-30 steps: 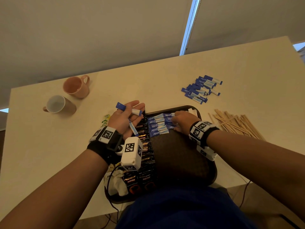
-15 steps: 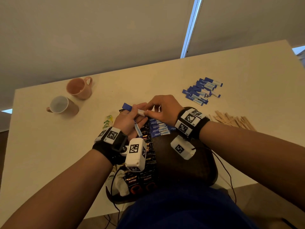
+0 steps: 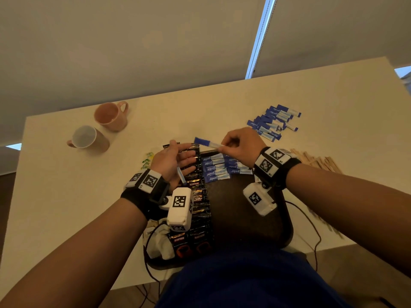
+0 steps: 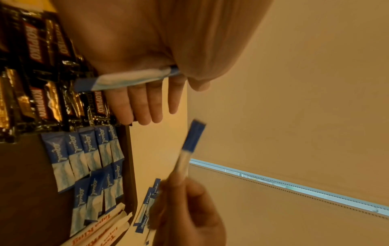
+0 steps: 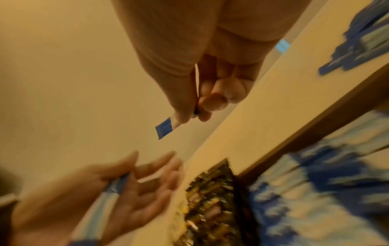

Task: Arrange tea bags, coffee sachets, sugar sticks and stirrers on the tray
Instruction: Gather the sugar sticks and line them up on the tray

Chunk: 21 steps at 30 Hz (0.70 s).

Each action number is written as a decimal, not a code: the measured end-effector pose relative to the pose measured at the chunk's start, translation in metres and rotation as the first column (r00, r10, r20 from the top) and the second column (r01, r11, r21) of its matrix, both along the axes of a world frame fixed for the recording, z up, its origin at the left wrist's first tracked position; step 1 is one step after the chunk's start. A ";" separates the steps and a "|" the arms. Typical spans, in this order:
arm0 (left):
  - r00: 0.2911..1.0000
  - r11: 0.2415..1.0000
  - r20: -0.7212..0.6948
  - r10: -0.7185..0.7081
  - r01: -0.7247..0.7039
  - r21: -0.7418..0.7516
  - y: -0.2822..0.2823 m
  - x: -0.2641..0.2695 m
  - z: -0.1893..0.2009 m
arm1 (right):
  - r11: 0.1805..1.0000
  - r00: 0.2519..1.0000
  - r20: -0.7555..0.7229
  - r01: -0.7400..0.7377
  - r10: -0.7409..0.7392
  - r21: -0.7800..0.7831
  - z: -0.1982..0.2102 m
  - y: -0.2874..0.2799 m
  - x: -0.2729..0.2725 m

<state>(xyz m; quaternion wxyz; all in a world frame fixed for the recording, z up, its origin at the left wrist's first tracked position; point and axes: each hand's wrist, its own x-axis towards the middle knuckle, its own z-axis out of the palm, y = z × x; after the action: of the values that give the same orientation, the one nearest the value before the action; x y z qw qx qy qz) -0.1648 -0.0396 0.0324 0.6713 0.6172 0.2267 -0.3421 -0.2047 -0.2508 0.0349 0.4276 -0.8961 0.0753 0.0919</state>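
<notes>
My right hand (image 3: 224,147) pinches a blue-and-white sugar stick (image 3: 205,142) by its white end, above the far edge of the dark tray (image 3: 262,221). Beside it my left hand (image 3: 178,160) lies palm up with straight fingers (image 4: 147,103), while its thumb clamps a second sugar stick (image 4: 128,79) against the palm. Two rows of sugar sticks (image 3: 219,168) lie at the tray's far end. Black coffee sachets (image 3: 199,198) fill its left side. In the right wrist view the pinched stick (image 5: 165,128) hangs above the left palm.
A loose pile of sugar sticks (image 3: 274,122) lies beyond the tray on the right, and wooden stirrers (image 3: 315,161) lie right of it. Two mugs (image 3: 111,115) (image 3: 89,138) stand far left. Small green packets (image 3: 146,161) and white tea bags (image 3: 160,241) sit at the tray's left.
My right hand left the sugar rows on the tray, reached the left hand, took one of its two sticks and pulled it rightward. The left fingers spread open.
</notes>
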 end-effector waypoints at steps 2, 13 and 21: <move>0.999 0.994 0.025 -0.031 0.028 0.106 0.002 0.000 0.003 | 0.987 0.984 -0.117 -0.141 0.131 -0.078 -0.010 -0.010 -0.014; 0.973 0.943 0.045 -0.224 0.205 0.261 0.006 -0.003 -0.001 | 0.694 0.744 -0.441 -0.651 0.502 -0.308 -0.055 -0.019 -0.052; 0.980 0.986 0.117 -0.164 0.159 0.044 -0.003 -0.009 -0.002 | 0.947 0.952 -0.114 -0.296 0.283 -0.123 -0.038 -0.005 -0.034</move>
<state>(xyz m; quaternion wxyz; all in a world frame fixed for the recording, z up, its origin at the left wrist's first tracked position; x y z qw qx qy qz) -0.1735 -0.0423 0.0306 0.6431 0.6644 0.1409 -0.3538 -0.2390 -0.2562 -0.0029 0.3423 -0.9195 -0.0306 0.1908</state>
